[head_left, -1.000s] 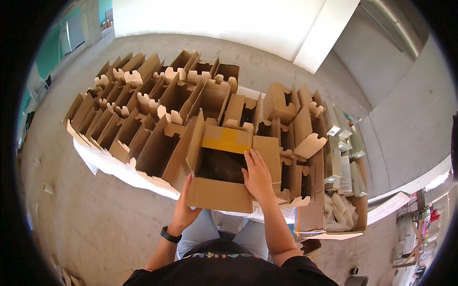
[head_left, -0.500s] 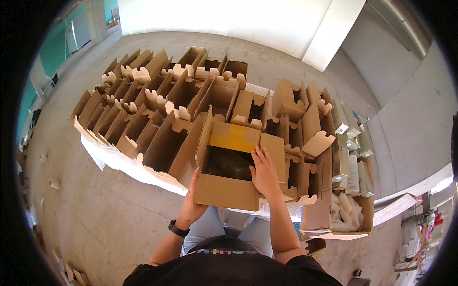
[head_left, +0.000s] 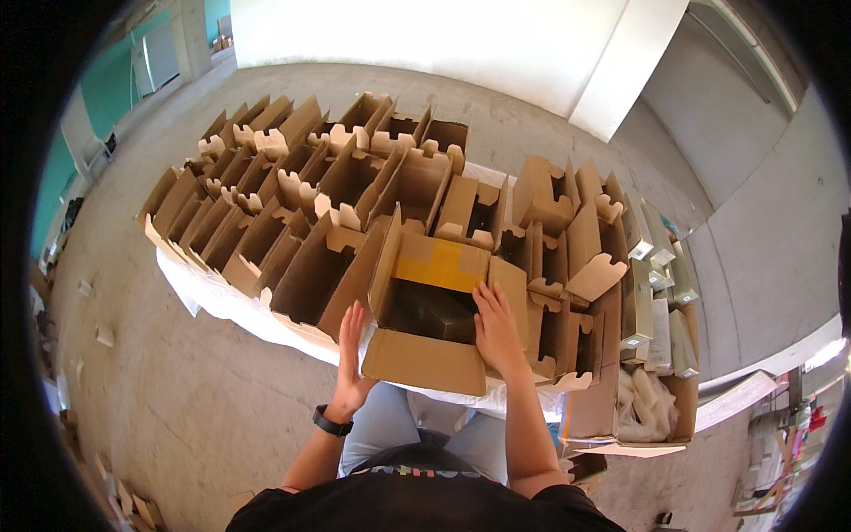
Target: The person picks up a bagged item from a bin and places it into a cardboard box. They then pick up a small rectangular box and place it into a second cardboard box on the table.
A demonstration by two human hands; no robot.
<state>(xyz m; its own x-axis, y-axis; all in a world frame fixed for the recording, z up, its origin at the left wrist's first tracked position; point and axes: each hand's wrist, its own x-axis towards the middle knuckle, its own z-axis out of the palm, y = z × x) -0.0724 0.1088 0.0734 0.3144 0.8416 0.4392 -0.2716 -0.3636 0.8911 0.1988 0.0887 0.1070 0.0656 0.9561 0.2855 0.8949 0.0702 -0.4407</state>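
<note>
Directly in front of me stands an open cardboard carton (head_left: pixel 425 362) with its flaps spread and a strip of yellow tape (head_left: pixel 439 263) across the far flap. Inside it lies a dark box-shaped thing (head_left: pixel 446 312), partly in shadow. My left hand (head_left: pixel 352 359) is held upright just left of the carton, fingers straight and flat, with a small gap to the near flap. My right hand (head_left: pixel 498 330) rests on the carton's right edge and flap, fingers stretched out. Neither hand grips anything.
Several open cardboard boxes (head_left: pixel 315 266) stand in rows on a table with a white cover (head_left: pixel 226 297). At the right, a bigger carton (head_left: pixel 589 417) holds slim greenish boxes (head_left: pixel 636 301) and a clear plastic bag (head_left: pixel 647 403). A concrete floor surrounds the table.
My left hand has come away from the carton's left side and its fingers have straightened upward. My right hand stays on the right edge. The view has shifted slightly.
</note>
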